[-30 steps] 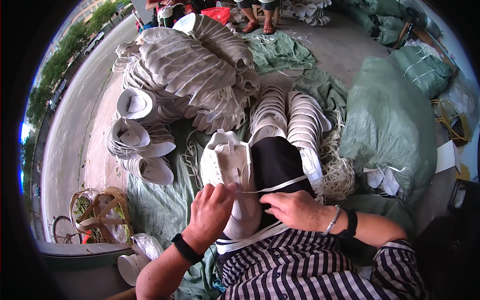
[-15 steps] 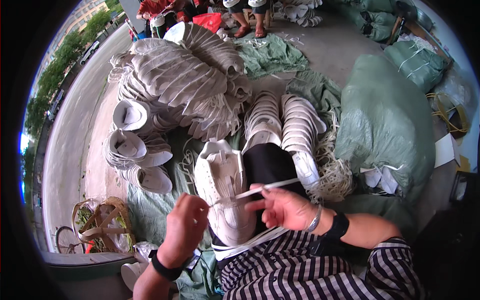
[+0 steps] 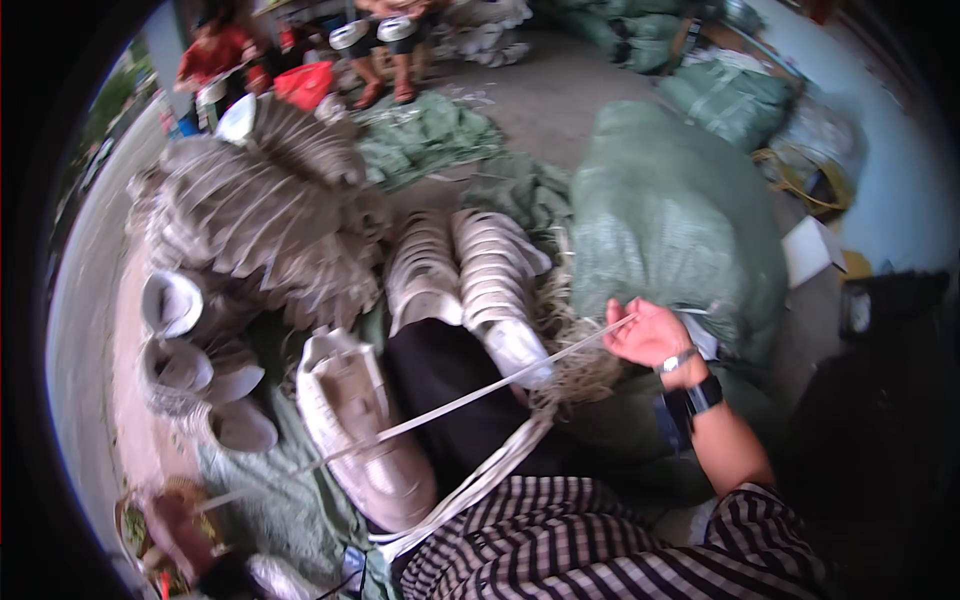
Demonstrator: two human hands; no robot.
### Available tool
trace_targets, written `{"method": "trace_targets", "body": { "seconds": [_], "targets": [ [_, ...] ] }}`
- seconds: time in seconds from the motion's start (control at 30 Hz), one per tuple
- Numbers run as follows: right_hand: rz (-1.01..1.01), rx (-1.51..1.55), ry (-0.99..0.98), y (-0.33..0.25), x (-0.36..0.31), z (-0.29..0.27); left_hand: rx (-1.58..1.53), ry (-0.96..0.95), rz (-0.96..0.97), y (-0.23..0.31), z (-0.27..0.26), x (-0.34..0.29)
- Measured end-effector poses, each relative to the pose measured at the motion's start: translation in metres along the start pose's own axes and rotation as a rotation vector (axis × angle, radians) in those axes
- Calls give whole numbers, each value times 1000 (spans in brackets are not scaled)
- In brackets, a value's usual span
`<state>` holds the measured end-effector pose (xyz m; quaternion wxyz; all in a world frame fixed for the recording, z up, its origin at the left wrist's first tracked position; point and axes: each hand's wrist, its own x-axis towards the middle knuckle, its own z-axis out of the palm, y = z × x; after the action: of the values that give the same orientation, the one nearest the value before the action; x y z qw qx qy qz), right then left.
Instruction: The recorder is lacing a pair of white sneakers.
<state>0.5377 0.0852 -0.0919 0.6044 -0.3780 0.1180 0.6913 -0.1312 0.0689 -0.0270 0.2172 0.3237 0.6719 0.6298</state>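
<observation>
A white shoelace (image 3: 500, 381) is pulled out taut across my lap, slanting from lower left to upper right. At its right end my right hand (image 3: 648, 332) pinches it between thumb and fingers, in front of a big green sack. My left hand (image 3: 180, 525), smeared by motion, is closed at the other end, low on the left. Under the lace lies a white shoe upper (image 3: 345, 395), toe toward me, beside my dark-clothed knee (image 3: 440, 365). More white laces (image 3: 500, 455) hang over my lap.
Nested white shoe uppers (image 3: 480, 260) stand in rows ahead, with a large heap of uppers (image 3: 240, 210) at left. The green sack (image 3: 670, 220) bulges at right, near a tangle of laces (image 3: 585, 375). Two people sit at the back, one in a red shirt (image 3: 215, 60).
My hands have spread far apart, left hand down and left, right hand up and right, drawing the lace out long. The view has turned, shifting the scene leftward.
</observation>
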Motion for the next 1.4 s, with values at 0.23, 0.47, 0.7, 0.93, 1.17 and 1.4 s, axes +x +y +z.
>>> {"method": "trace_targets", "body": {
  "seconds": [0.23, 0.47, 0.7, 0.93, 1.17, 1.4],
  "targets": [
    [-538, 245, 331, -160, -45, -157, 406, 26, -426, -130, -116, 19],
    [-963, -282, 520, -241, -114, -276, 452, 6, -515, -146, -137, 1],
    [-510, -1738, 1570, -224, -78, -208, 392, 82, -391, -87, -186, 23],
    [-541, -1261, -339, 23, 75, 66, -202, -264, -591, -14, 12, -23],
    [-960, -2047, -947, 215, 11, 147, -510, -880, -635, 43, 160, -122],
    [-728, -2134, -769, 236, -24, 105, 615, -1028, 247, 50, 181, -143]
  ]
}}
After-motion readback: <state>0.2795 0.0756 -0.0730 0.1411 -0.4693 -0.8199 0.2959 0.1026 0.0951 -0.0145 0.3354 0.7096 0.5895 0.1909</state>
